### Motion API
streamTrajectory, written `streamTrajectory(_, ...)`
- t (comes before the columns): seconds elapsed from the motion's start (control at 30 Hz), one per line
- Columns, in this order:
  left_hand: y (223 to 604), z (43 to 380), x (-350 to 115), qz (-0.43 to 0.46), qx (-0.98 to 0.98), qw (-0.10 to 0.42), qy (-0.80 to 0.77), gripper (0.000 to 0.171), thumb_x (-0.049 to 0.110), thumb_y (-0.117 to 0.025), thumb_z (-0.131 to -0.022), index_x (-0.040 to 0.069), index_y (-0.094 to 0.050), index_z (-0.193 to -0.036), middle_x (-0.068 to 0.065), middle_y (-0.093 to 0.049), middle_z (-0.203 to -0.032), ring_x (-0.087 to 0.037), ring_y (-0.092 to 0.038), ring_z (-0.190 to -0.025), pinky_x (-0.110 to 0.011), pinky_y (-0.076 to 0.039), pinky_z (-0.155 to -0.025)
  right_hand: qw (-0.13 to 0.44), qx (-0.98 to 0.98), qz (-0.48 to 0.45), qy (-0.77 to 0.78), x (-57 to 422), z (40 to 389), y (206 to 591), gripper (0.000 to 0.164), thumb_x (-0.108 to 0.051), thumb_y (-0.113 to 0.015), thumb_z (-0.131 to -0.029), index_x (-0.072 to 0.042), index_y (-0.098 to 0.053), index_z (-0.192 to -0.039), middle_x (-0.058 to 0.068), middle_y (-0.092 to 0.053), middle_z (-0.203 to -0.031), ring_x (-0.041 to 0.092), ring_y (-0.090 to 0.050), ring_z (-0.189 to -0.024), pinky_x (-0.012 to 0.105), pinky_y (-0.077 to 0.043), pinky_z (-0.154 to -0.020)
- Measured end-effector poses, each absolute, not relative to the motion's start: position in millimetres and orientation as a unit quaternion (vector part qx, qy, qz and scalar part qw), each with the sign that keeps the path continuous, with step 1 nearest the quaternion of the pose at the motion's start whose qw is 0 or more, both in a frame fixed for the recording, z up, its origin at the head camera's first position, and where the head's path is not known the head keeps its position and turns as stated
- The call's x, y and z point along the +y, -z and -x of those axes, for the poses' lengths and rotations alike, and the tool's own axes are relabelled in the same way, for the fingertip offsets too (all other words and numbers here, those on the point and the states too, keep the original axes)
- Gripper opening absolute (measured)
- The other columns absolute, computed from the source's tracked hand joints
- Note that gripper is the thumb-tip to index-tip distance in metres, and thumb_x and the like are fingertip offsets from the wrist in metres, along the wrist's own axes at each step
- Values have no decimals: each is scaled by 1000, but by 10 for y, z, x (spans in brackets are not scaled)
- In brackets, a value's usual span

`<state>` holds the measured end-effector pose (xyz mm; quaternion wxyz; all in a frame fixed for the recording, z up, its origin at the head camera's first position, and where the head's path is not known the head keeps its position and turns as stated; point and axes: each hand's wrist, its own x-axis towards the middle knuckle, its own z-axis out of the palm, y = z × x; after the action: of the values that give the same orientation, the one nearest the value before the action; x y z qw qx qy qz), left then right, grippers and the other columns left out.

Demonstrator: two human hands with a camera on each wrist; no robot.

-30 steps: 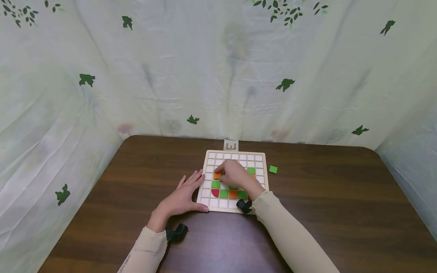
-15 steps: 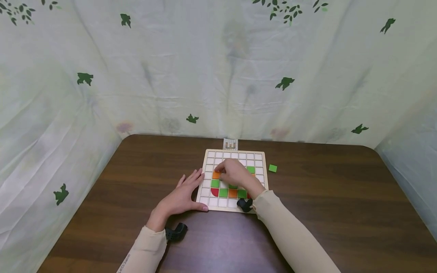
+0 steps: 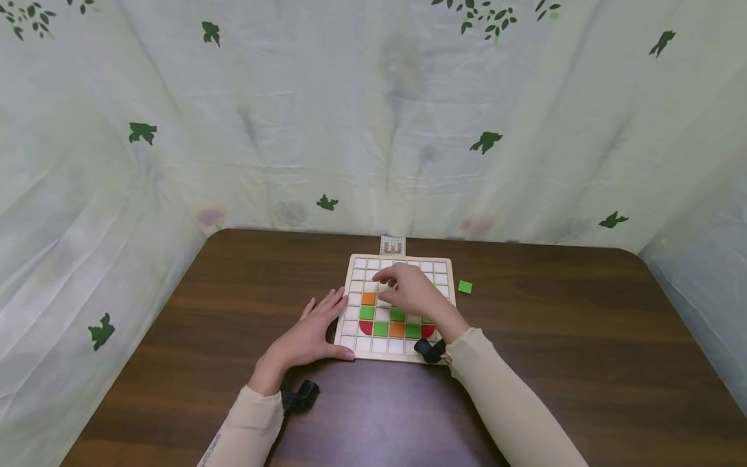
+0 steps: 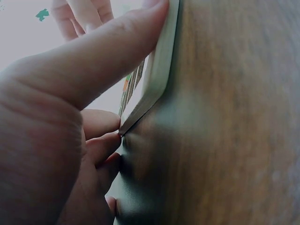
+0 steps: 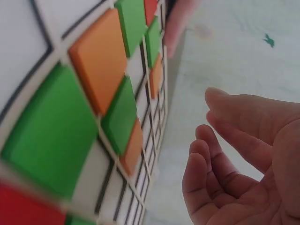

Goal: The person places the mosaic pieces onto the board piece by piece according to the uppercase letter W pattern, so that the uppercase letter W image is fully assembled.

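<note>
A square board (image 3: 388,347) with a light wooden rim and a white grid lies on the table. Coloured tiles sit in its cells, among them an orange tile (image 3: 369,299), a green tile (image 3: 366,312) and a red rounded tile (image 3: 366,327). My left hand (image 3: 312,331) rests along the board's left side, fingertips at the rim, with the thumb (image 4: 117,44) on the near corner. Over the middle of the board hovers my right hand (image 3: 411,290). Its fingers (image 5: 194,176) are loosely bent and hold nothing; the hand and wrist hide several cells.
To the right of the board lies a loose green tile (image 3: 465,287). Behind the board's far edge is a small card (image 3: 393,246) with a printed grid pattern. A patterned white curtain (image 3: 362,117) hangs beyond the brown table (image 3: 560,324).
My right hand has come away from the orange tile at the left and shifted slightly right, its fingers parting. More tiles show at the lower right. My left hand stays at the board's edge.
</note>
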<state>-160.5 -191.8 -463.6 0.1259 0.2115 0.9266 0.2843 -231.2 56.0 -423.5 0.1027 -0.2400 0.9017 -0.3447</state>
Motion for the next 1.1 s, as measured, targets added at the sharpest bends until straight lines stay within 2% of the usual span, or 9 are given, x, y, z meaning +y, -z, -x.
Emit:
streamTrajectory(0.33, 4632, 1608, -1914, -212, 924, 123, -292, 114, 53, -84, -76, 1, -25, -158, -14, -14, -167, -32, -7, -154, -59, 1, -120, 78, 902, 208, 370, 1021, 2268, 4209, 35, -14, -72, -93, -5, -70, -127, 10, -69, -120, 24, -62, -100, 41, -54, -87)
streamTrajectory(0.57, 4633, 1605, -1905, -206, 927, 128, -287, 115, 54, -84, -75, 3, -24, -159, -11, -13, -168, -29, -6, -155, -57, 1, -121, 57, 907, 178, 378, 1341, 2247, 4243, 36, -13, -73, -91, -4, -70, -126, 12, -67, -116, 27, -60, -100, 43, -53, -88)
streamTrajectory(0.8, 4632, 1606, -1905, -210, 926, 126, -288, 114, 54, -83, -76, 3, -24, -159, -12, -13, -168, -30, -6, -154, -57, 1, -121, 49, 911, 142, 385, 1636, 2231, 4294, 37, -16, -74, -91, -3, -69, -126, 14, -66, -112, 28, -59, -96, 41, -52, -81)
streamTrajectory(1.1, 4641, 1604, -1901, -212, 925, 125, -289, 114, 54, -83, -77, 2, -24, -159, -14, -13, -167, -32, -7, -154, -58, 1, -121, 54, 912, 101, 395, 1941, 2261, 4413, 38, -17, -73, -93, -4, -67, -128, 16, -66, -119, 30, -58, -102, 43, -52, -86)
